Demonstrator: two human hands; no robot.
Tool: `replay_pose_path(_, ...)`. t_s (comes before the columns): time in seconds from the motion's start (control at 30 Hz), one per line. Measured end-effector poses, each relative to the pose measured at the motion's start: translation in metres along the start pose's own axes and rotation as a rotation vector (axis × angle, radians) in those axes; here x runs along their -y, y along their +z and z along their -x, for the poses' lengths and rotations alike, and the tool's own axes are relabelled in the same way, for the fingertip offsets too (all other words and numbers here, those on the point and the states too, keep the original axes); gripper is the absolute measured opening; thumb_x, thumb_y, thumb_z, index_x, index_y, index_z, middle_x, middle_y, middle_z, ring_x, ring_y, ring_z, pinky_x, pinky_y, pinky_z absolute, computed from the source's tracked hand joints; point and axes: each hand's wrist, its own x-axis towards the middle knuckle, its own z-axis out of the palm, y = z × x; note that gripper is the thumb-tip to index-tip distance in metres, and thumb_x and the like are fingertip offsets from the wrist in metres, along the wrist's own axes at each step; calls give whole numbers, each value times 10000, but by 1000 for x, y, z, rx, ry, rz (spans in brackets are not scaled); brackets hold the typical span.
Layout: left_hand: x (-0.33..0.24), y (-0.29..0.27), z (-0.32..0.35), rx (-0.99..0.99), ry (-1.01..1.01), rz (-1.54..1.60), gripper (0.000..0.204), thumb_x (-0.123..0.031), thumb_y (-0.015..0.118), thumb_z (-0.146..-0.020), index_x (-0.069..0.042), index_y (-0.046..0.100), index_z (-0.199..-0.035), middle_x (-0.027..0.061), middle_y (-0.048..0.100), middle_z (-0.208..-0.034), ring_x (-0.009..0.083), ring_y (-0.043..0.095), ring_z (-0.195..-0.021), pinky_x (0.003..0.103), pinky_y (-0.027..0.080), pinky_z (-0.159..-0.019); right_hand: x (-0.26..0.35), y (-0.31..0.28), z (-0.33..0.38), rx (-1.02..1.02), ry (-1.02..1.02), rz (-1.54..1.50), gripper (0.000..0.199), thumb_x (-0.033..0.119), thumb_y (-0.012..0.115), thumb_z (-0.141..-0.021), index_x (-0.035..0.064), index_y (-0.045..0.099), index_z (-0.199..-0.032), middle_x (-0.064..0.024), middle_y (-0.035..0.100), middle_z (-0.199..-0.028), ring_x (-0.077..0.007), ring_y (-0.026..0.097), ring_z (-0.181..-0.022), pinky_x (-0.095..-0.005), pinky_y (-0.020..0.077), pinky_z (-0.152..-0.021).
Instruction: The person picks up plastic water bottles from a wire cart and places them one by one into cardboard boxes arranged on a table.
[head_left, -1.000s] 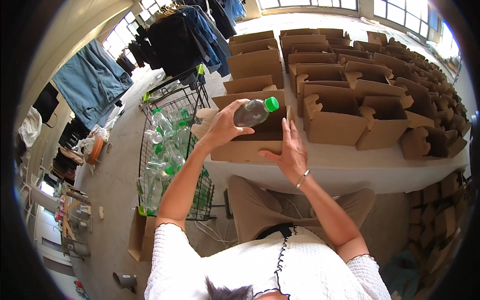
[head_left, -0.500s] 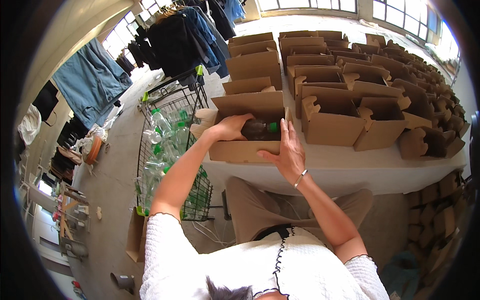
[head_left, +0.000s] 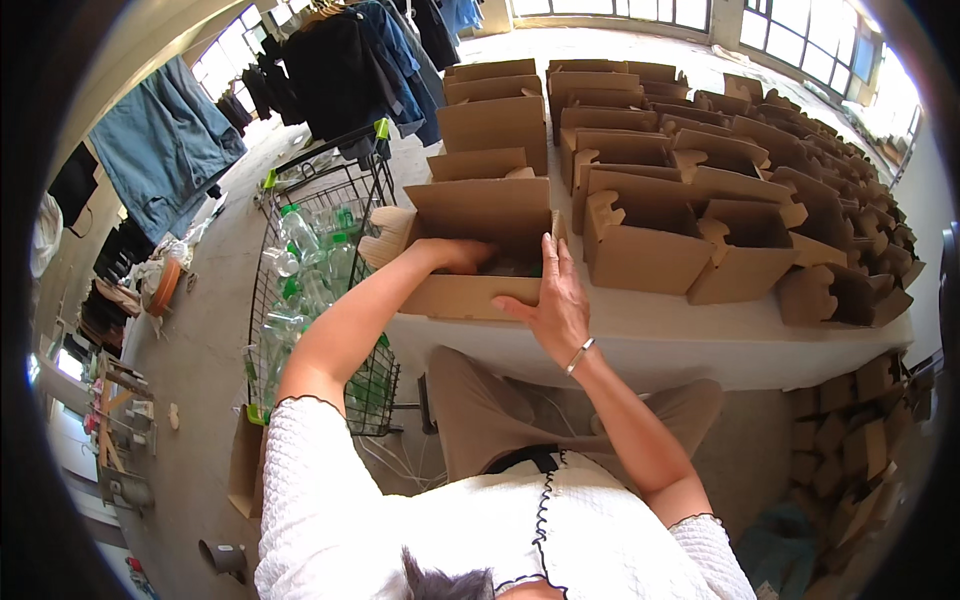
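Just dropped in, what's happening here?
A person has their bare left hand down inside an open brown cardboard box on a white table; shadow hides whatever the fingers hold. The bare right hand is spread against the box's right end. At left, a black wire cart with lime-green corner pieces carries clear plastic bottles with green caps. Rows of other open brown cardboard boxes stand on the table, behind and to the right.

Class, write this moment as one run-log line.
left hand: inside open box | right hand: against box's front right corner | cart: holds bottles, left of box
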Motion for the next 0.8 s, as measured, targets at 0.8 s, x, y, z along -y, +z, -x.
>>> replay_pose_path(0.8,-12,49,122,-1542,-111,1151,523,-42,653,-965,42,468,-1447,136,670,-1271,169,641,-1146,294,499,-999,22,-16,8,-327,-22,-252,1158,360,893,-777,59,162,-1623,-204,193,-1667,-369,216,-1537,-502,330,-1192)
